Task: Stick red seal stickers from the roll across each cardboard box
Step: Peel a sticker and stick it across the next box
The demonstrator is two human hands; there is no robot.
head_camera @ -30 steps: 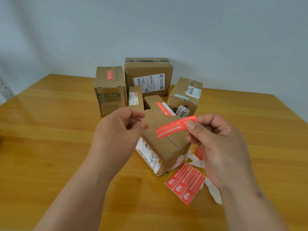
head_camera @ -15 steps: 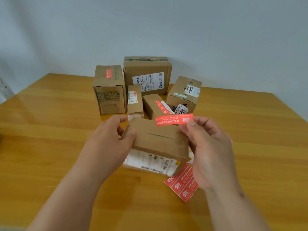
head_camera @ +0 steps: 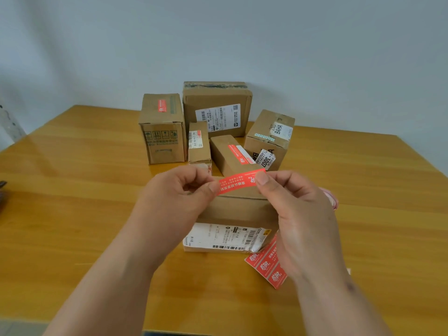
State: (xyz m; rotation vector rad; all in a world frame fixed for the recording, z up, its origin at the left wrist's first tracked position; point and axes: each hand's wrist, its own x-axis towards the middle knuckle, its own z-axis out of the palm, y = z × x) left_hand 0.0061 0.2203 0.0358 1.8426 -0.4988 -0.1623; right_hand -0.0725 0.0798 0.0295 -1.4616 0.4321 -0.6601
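Note:
A red seal sticker (head_camera: 236, 182) is stretched flat between my two hands just above a cardboard box (head_camera: 236, 212) lying in front of me, its white shipping label facing me. My left hand (head_camera: 174, 197) pinches the sticker's left end. My right hand (head_camera: 298, 214) pinches its right end. A strip of red stickers (head_camera: 265, 265) from the roll lies on the table at the box's right front corner, partly hidden by my right wrist.
Several more cardboard boxes stand at the back of the wooden table (head_camera: 72, 190): a tall one (head_camera: 161, 128) with a red sticker on top, a big one (head_camera: 217, 107), a narrow one (head_camera: 199, 144), a low one (head_camera: 229, 154) with a red sticker, and a tilted one (head_camera: 269, 137).
The near box was turned from standing on a corner to lying flat with its label toward me. My left hand let go of the box and took the sticker's left end.

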